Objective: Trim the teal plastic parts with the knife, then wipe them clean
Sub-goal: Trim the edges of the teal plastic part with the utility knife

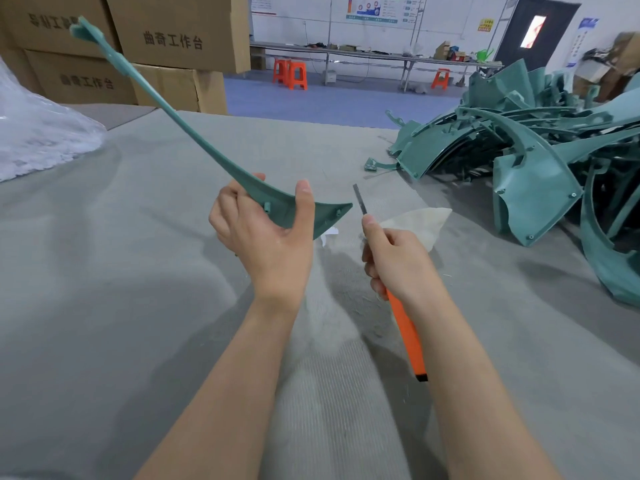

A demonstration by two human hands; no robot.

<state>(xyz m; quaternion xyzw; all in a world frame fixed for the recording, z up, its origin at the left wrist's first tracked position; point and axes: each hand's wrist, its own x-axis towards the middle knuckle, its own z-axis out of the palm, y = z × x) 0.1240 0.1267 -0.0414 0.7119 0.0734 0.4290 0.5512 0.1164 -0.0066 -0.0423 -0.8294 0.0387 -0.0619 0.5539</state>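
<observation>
Just right of the left hand gripping a long teal plastic strip — running up-left — the right hand clasps an orange-handled utility knife.

Front of the utility knife handle is buried in the right hand, which also hides the near corner of the white cloth. The pile of teal parts runs off the right edge, the clear plastic bag off the left. Far tip of the teal part is blurred; wall posters too small to read.
</observation>
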